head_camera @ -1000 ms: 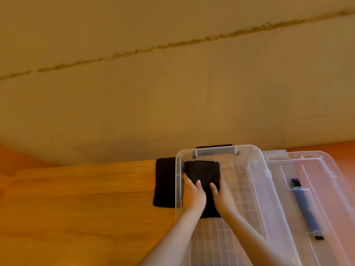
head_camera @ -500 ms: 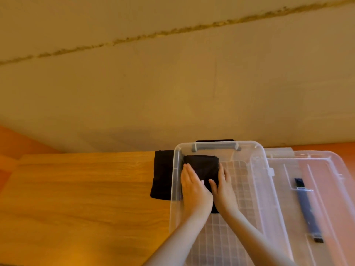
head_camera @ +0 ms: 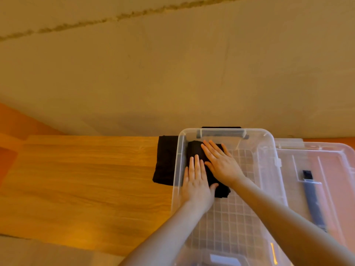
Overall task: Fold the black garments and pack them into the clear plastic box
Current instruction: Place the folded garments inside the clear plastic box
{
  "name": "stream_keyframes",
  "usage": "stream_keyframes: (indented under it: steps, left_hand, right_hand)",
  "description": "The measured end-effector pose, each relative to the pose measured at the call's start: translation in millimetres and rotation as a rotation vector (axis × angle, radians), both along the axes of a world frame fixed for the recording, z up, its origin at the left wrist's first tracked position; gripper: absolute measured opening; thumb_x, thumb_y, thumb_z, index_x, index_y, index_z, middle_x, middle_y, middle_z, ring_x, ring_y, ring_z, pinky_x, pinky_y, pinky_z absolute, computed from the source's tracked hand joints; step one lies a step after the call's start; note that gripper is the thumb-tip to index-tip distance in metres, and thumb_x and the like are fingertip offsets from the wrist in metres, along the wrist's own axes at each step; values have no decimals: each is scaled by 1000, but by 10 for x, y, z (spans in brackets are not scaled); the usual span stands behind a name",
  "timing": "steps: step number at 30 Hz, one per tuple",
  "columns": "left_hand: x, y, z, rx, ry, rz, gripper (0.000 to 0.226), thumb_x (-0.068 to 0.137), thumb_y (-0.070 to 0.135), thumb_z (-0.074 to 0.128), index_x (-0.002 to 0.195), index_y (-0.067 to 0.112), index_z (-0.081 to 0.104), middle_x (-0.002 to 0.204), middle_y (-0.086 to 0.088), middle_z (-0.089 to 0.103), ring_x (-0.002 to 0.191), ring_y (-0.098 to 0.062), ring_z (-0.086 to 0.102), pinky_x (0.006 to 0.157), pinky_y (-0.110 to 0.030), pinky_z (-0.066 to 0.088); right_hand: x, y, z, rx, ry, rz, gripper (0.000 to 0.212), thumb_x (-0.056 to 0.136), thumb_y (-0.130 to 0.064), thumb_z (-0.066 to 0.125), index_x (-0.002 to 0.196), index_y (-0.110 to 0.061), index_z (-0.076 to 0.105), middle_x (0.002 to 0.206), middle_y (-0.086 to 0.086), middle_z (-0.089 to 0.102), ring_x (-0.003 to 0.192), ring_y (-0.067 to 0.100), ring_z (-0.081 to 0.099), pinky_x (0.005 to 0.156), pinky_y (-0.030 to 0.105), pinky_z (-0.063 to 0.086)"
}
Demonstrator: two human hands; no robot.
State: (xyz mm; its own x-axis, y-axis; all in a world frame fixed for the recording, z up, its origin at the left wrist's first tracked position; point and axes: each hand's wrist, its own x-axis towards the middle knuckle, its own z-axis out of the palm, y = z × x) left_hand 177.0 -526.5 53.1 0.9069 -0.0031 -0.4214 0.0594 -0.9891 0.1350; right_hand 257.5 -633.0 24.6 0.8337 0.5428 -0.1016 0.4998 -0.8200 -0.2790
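Garment (head_camera: 194, 148), black and folded, in the far left corner of the box (head_camera: 268, 148), mostly covered by both hands. Left hand (head_camera: 196, 184) flat on its near part, fingers straight and together, gripping nothing. Right hand (head_camera: 221, 163) flat on its far part, fingers straight and spread, gripping nothing either. Near right corner of the fabric showing past the palms, on the gridded floor. Second garment (head_camera: 165, 162) lying on the table (head_camera: 86, 175) outside, against the box's left wall, its right edge blurred through the clear plastic. Dark strip just behind the far handle (head_camera: 221, 133), too little showing to identify. Lid (head_camera: 330, 162) to the right, touching the box, cut off by the frame edge, with a dark latch (head_camera: 312, 196) on it. Near end of the box cut off at the bottom. Bare wall (head_camera: 172, 73) behind, crossed by a rough crack.
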Motion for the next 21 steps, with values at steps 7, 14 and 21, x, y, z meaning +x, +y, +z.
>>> stream_keyframes:
  steps: [7,14,21]
  left_hand:
    - [-366,101,-131,42,-114,-26,95,80,65,15,145,4,-16,153,-16,-24,143,-28,-13,115,-46,13]
    - [-103,38,74,193,23,-106,83,99,46,23,131,0,-37,130,-19,-48,125,-30,-41,111,-42,-16]
    - [139,57,399,217,98,-179,80,95,31,44,146,6,-13,153,-14,-22,142,-27,-21,113,-41,-9]
  right_hand:
    - [-61,44,16,71,-149,-13,49,92,-26,42,138,-12,40,144,6,42,135,18,24,108,45,22]
    - [-120,-6,109,193,-150,-67,49,92,-18,41,140,-10,34,147,4,31,139,18,19,115,37,11]
    - [-659,-122,53,228,4,-253,52,94,-39,20,141,-18,18,149,-2,16,140,15,13,114,37,13]
